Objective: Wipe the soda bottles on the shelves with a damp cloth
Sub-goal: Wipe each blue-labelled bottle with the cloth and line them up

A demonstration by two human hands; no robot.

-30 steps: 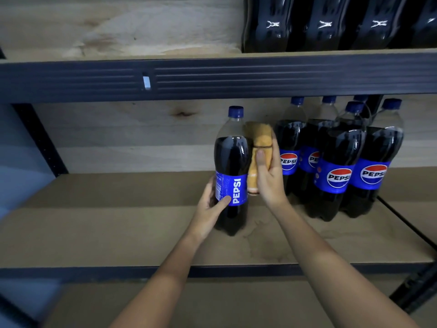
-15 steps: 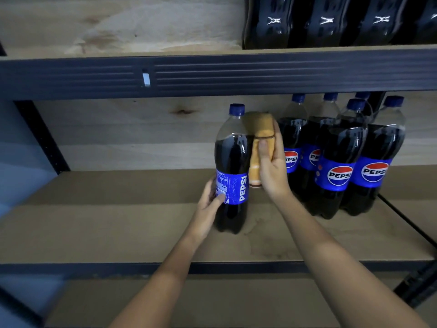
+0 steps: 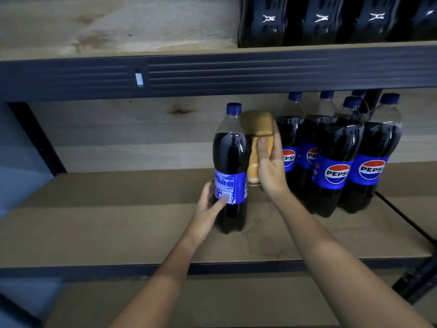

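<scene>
While the single Pepsi bottle (image 3: 231, 169) stands upright on the middle shelf (image 3: 118, 223), set apart to the left of the others, both hands work on it in the head view, the only cam. Left hand (image 3: 209, 210) grips the bottle low down, at the bottom edge of the blue label: thumb lies across the label's front w/ its tip on the small print, fingers curl round the far side, mostly hidden. Label is turned so the nutrition panel faces the cam and only part of the "PEPSI" lettering shows at the right edge. Cap is blue, soda dark, clear neck above the fill line.

Right hand (image 3: 270, 166) holds the cloth (image 3: 259, 143), a tan/orange folded wad, pressed against the bottle's right side approx. at shoulder-to-label height. Fingers wrap round the cloth from behind, thumb on its front face; cloth sticks up above the hand and hangs below it too.

Just right of that hand, a group of Pepsi bottles (image 3: 335, 162) stands on the same shelf, upright, blue caps, packed touching each other; front two show full round logos. Right hand overlaps the nearest of them in the pic; contact can't be told.

Upper shelf (image 3: 118, 27) carries more dark bottles (image 3: 331, 20) at top right, only lower bodies visible. Dark metal beam (image 3: 236, 72) fronts that shelf. Lower shelf board (image 3: 212, 304) shows beneath the arms.
</scene>
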